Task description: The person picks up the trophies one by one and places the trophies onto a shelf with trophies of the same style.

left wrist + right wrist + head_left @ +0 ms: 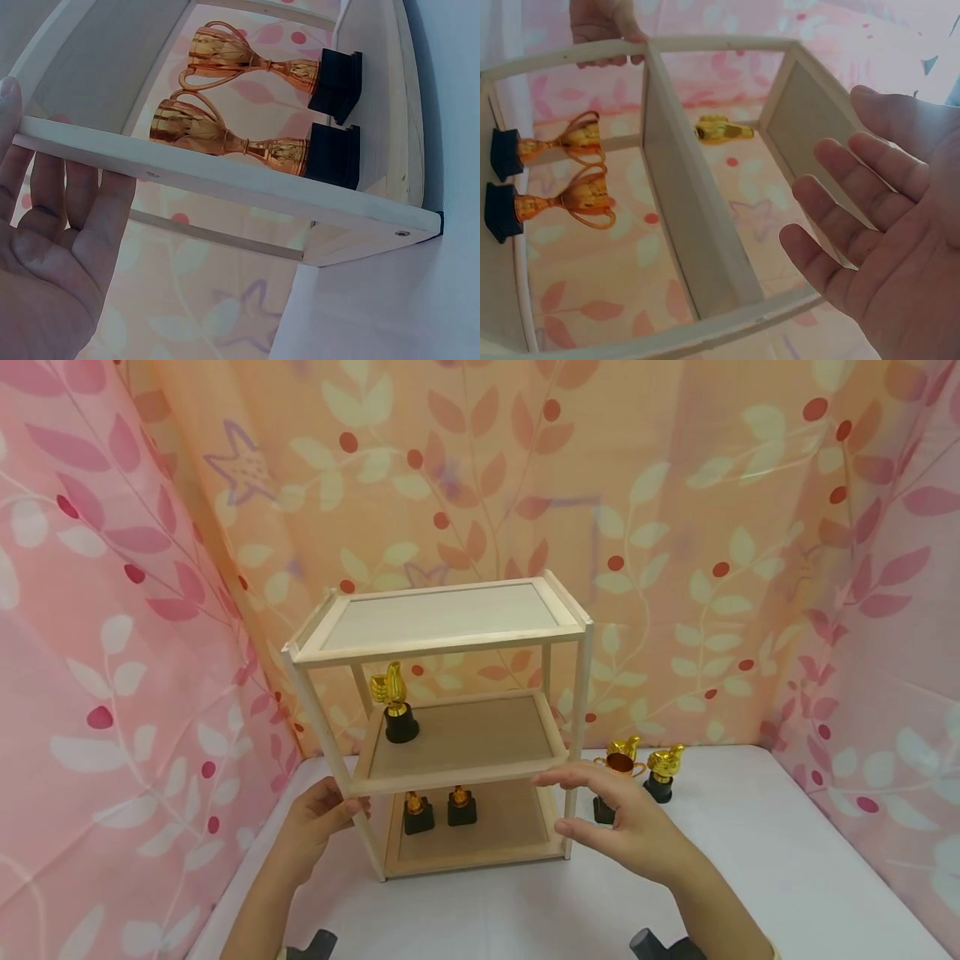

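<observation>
A pale wooden three-tier shelf rack [442, 617] stands on the table. My left hand [306, 827] grips its left front post [225, 175], thumb on one side and fingers on the other. Beside the right front post, my right hand [633, 821] hovers with fingers spread and nothing in it; the right wrist view shows the bare palm [907, 277]. A gold thumbs-up trophy [400, 722] stands at the left of the middle tier. Two gold cup trophies [217, 51] with black bases stand side by side on the bottom tier, their tops hidden in the head view.
Right of the rack on the white table [735, 835] stand a cup trophy [619, 764] and a thumbs-up trophy [662, 774], with another gold thumbs-up top [624, 746] behind the cup. Floral curtains [675, 527] enclose the back and sides.
</observation>
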A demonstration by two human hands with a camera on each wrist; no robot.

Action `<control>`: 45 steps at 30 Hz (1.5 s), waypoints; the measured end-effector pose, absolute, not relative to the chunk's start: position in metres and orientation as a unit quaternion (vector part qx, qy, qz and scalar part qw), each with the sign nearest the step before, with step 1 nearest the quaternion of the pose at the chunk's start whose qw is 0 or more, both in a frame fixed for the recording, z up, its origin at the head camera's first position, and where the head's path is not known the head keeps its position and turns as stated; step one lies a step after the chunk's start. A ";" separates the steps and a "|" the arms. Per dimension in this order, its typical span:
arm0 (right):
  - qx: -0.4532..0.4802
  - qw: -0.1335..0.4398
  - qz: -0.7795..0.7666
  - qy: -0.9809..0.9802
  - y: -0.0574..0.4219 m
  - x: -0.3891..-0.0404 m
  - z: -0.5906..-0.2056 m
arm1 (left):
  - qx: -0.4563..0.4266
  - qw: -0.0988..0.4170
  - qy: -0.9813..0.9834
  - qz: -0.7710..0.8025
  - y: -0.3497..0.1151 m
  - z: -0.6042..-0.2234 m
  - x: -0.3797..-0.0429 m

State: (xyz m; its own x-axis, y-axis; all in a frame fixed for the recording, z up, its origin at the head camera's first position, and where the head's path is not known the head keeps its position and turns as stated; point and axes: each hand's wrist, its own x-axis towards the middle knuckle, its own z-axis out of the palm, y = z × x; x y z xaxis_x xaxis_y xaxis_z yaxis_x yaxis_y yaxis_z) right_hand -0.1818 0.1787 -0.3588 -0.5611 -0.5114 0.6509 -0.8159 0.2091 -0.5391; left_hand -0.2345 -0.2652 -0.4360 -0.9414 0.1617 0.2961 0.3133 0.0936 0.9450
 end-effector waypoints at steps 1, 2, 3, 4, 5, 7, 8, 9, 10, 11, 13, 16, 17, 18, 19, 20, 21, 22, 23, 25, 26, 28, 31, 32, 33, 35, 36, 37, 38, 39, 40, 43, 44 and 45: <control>0.437 0.178 0.451 -0.758 0.181 -0.183 -0.358 | -0.162 0.058 -0.736 -0.655 -0.266 -0.436 -0.235; 0.438 0.186 0.450 -0.755 0.183 -0.184 -0.358 | -0.164 0.059 -0.736 -0.654 -0.266 -0.436 -0.235; 0.439 0.194 0.450 -0.753 0.185 -0.185 -0.357 | -0.165 0.060 -0.735 -0.655 -0.266 -0.436 -0.235; 0.441 0.201 0.451 -0.750 0.188 -0.186 -0.356 | -0.166 0.060 -0.734 -0.656 -0.266 -0.437 -0.235; 0.442 0.208 0.451 -0.747 0.190 -0.187 -0.356 | -0.167 0.060 -0.733 -0.657 -0.266 -0.437 -0.234; 0.444 0.216 0.456 -0.741 0.195 -0.189 -0.354 | -0.169 0.059 -0.732 -0.657 -0.267 -0.437 -0.234; 0.443 0.218 0.459 -0.739 0.197 -0.190 -0.354 | -0.170 0.060 -0.732 -0.658 -0.267 -0.437 -0.234; 0.440 0.220 0.461 -0.738 0.200 -0.191 -0.353 | -0.170 0.060 -0.731 -0.658 -0.267 -0.437 -0.234; 0.437 0.221 0.464 -0.738 0.202 -0.192 -0.353 | -0.171 0.060 -0.732 -0.657 -0.267 -0.437 -0.235; 0.434 0.223 0.466 -0.738 0.205 -0.192 -0.352 | -0.172 0.060 -0.732 -0.656 -0.267 -0.436 -0.235; 0.424 0.232 0.461 -0.744 0.210 -0.194 -0.351 | -0.172 0.061 -0.734 -0.654 -0.267 -0.436 -0.235; 0.403 0.245 0.446 -0.761 0.217 -0.197 -0.350 | -0.171 0.061 -0.738 -0.650 -0.267 -0.435 -0.235; 0.394 0.247 0.441 -0.768 0.219 -0.197 -0.350 | -0.170 0.061 -0.739 -0.650 -0.267 -0.435 -0.235; 0.386 0.243 0.440 -0.774 0.221 -0.198 -0.350 | -0.168 0.060 -0.739 -0.649 -0.267 -0.435 -0.235; 0.377 0.239 0.441 -0.778 0.223 -0.199 -0.350 | -0.166 0.060 -0.739 -0.650 -0.267 -0.435 -0.235; 0.366 0.233 0.443 -0.785 0.225 -0.200 -0.350 | -0.164 0.060 -0.740 -0.649 -0.267 -0.434 -0.235; 0.353 0.228 0.443 -0.792 0.228 -0.200 -0.350 | -0.162 0.059 -0.740 -0.650 -0.267 -0.434 -0.235; 0.339 0.223 0.443 -0.799 0.230 -0.201 -0.350 | -0.161 0.058 -0.740 -0.650 -0.267 -0.434 -0.235; 0.326 0.221 0.443 -0.805 0.232 -0.201 -0.350 | -0.160 0.057 -0.740 -0.650 -0.267 -0.434 -0.235; 0.297 0.222 0.437 -0.820 0.236 -0.203 -0.351 | -0.159 0.056 -0.740 -0.651 -0.266 -0.434 -0.235; 0.284 0.225 0.430 -0.827 0.237 -0.204 -0.352 | -0.160 0.056 -0.740 -0.651 -0.266 -0.434 -0.235; 0.261 0.228 0.423 -0.837 0.241 -0.207 -0.353 | -0.163 0.056 -0.738 -0.652 -0.266 -0.434 -0.235; 0.234 0.225 0.417 -0.849 0.246 -0.213 -0.356 | -0.167 0.057 -0.737 -0.652 -0.266 -0.435 -0.236; 0.228 0.221 0.417 -0.852 0.248 -0.215 -0.358 | -0.168 0.058 -0.737 -0.652 -0.267 -0.435 -0.236; 0.223 0.216 0.417 -0.854 0.250 -0.218 -0.359 | -0.168 0.057 -0.737 -0.652 -0.267 -0.435 -0.236; 0.213 0.209 0.416 -0.859 0.254 -0.222 -0.363 | -0.167 0.057 -0.738 -0.651 -0.267 -0.435 -0.236; 0.209 0.205 0.416 -0.861 0.256 -0.225 -0.365 | -0.166 0.056 -0.738 -0.651 -0.267 -0.435 -0.236; 0.206 0.202 0.417 -0.862 0.258 -0.227 -0.368 | -0.165 0.056 -0.739 -0.651 -0.267 -0.435 -0.236; 0.204 0.198 0.419 -0.862 0.260 -0.230 -0.370 | -0.163 0.055 -0.739 -0.651 -0.266 -0.435 -0.236; 0.201 0.195 0.420 -0.863 0.263 -0.232 -0.372 | -0.162 0.055 -0.740 -0.651 -0.266 -0.435 -0.236; 0.198 0.191 0.422 -0.864 0.265 -0.234 -0.374 | -0.162 0.055 -0.740 -0.650 -0.266 -0.435 -0.235; 0.186 0.179 0.427 -0.866 0.270 -0.241 -0.380 | -0.161 0.055 -0.741 -0.650 -0.266 -0.436 -0.235; 0.182 0.175 0.428 -0.868 0.272 -0.242 -0.382 | -0.161 0.055 -0.741 -0.650 -0.266 -0.436 -0.235; 0.176 0.171 0.428 -0.870 0.273 -0.244 -0.384 | -0.161 0.055 -0.741 -0.650 -0.266 -0.436 -0.235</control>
State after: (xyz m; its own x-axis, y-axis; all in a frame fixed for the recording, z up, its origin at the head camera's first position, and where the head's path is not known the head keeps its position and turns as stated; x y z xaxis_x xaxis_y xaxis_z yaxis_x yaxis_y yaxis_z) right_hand -0.2440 0.2732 -0.3838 -0.8795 -0.1590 0.4485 -0.4525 0.5714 -0.6846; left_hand -0.2347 -0.2661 -0.4358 -0.9418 0.1678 0.2913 0.3107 0.1040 0.9448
